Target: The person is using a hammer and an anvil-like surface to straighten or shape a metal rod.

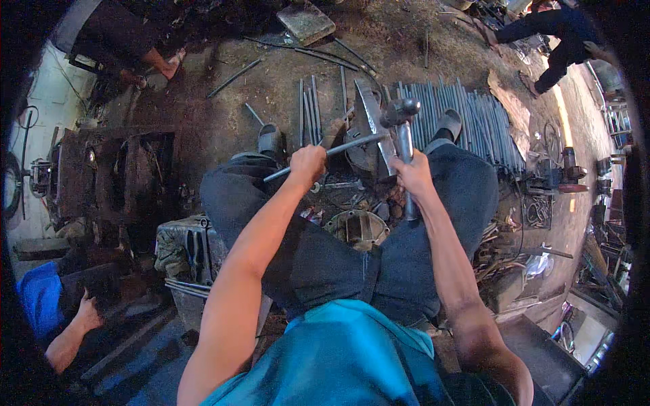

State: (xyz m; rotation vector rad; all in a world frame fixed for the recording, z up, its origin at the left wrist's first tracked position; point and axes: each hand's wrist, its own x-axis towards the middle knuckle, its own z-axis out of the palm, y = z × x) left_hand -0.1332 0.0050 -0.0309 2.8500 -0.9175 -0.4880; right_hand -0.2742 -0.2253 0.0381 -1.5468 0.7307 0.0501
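Note:
My left hand (308,164) is wrapped round a grey metal rod (355,143), which slants up to the right. The rod's far end meets a shiny upright length of steel (370,108) between my feet. In my right hand (414,174) is the handle of a hammer (405,135). Its ball-shaped head (401,111) is up, just above and right of the rod's end. A round metal part (357,229) lies on the ground between my knees. The base of the steel piece is partly hidden by my hands and the rod.
Many grey rods (474,125) lie side by side beyond my right foot. A few loose rods (310,111) lie ahead, near a flat block (306,24). A metal box with tools (193,247) stands by my left knee. Other people's limbs (84,318) show at the left and upper right.

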